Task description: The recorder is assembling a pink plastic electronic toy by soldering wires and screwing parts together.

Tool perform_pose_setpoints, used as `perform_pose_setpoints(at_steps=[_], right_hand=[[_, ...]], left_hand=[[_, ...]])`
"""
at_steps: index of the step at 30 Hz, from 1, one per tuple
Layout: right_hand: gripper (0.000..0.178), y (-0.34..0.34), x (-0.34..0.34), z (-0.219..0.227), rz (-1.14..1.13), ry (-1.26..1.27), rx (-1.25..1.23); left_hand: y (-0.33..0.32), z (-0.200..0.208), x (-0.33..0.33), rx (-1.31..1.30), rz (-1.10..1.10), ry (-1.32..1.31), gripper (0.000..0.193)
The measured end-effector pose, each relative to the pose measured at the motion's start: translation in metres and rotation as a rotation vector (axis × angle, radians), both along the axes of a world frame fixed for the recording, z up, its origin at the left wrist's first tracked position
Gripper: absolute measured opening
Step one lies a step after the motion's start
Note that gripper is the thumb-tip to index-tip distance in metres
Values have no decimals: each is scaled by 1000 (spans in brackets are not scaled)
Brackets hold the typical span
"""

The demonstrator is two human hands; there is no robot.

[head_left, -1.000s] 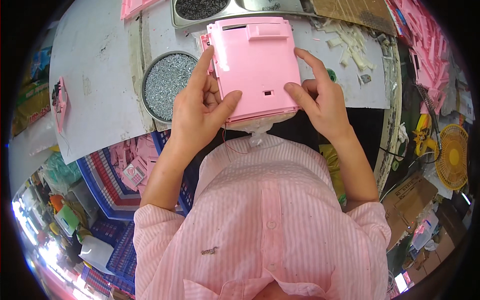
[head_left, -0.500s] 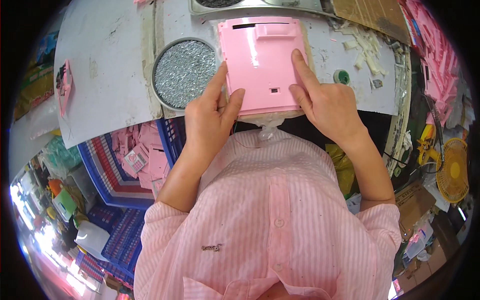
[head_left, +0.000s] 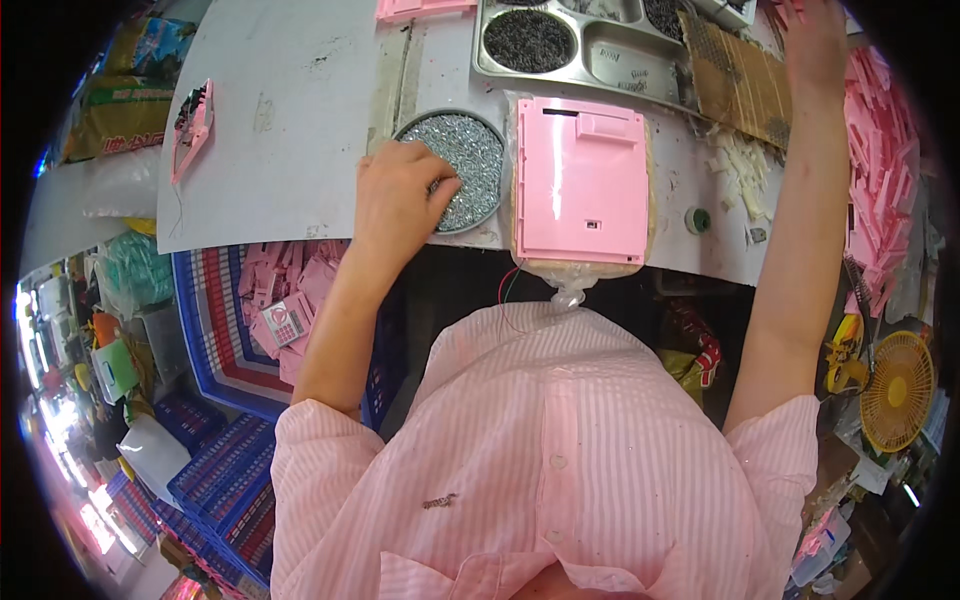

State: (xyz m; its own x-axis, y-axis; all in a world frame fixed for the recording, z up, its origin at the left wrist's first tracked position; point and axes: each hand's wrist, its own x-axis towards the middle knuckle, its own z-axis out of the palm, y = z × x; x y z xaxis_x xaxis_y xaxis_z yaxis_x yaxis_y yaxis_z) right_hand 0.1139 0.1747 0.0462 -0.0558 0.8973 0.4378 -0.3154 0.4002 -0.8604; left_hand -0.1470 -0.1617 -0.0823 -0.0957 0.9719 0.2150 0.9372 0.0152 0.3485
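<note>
My left hand point(head_left: 402, 190) is over a round grey dish point(head_left: 401, 128) heaped with small silver screws point(head_left: 472, 150). Its fingers are curled together, with the tips down among the screws, so what they pinch is hidden. A flat pink plastic casing point(head_left: 575, 185) lies on a plastic-wrapped pad point(head_left: 590, 270) at the table's front edge, and neither hand touches it. Stretched far to the upper right, my right hand point(head_left: 815, 35) is partly cut off by the frame's top edge. It is beyond a brown cardboard sheet point(head_left: 740, 80), and its fingers cannot be made out clearly.
Behind the casing stands a metal compartment tray point(head_left: 630, 60) with dark screws. White plastic scraps point(head_left: 738, 170) and a green tape roll point(head_left: 697, 220) lie on the right. Pink parts pile at far right point(head_left: 880, 170). A blue crate point(head_left: 225, 380) of pink parts sits below left.
Both hands have left the pink casing. My left hand has moved left to the screw dish; my right hand has reached far to the upper right. The view has shifted too.
</note>
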Motion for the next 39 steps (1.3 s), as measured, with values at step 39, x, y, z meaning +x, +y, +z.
perform_pose_setpoints(at_steps=[39], right_hand=[[43, -188, -19, -38, 919, 86, 17]], left_hand=[[0, 19, 52, 287, -94, -353, 12]])
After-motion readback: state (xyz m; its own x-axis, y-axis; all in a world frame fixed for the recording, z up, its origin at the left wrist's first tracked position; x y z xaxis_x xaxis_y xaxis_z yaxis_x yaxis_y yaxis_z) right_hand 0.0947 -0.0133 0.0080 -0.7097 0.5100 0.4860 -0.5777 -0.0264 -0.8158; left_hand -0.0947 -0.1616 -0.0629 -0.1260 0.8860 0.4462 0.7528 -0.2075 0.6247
